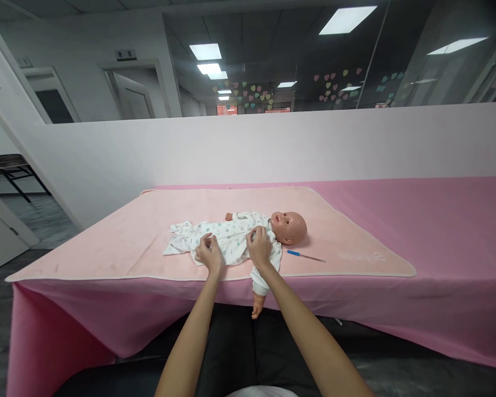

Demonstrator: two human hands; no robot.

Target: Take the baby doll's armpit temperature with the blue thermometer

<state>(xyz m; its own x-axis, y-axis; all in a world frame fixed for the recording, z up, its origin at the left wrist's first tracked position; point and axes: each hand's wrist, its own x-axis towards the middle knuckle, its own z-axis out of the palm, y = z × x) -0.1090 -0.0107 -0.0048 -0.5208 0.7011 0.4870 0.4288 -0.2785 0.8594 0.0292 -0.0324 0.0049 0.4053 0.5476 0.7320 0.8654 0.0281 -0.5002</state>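
A baby doll (pixel 290 227) lies on its back with its head to the right, dressed in a white printed romper (pixel 231 237). One doll arm hangs over the table's front edge. My left hand (pixel 209 252) is at the lower part of the romper, its fingers curled in a pinch; what lies between the fingertips is too small to make out. Near the doll's chest, my right hand (pixel 259 246) pinches at the romper's front, with the fingertips partly hidden. A thin thermometer-like stick with a blue end (pixel 294 253) lies beside the doll's head.
Under the doll spreads a peach mat (pixel 119 237) with a pale border, on a pink cloth (pixel 450 237) that drapes over the table's front. A white low wall (pixel 273 146) topped with glass stands behind. A dark-framed table (pixel 16 171) is far left.
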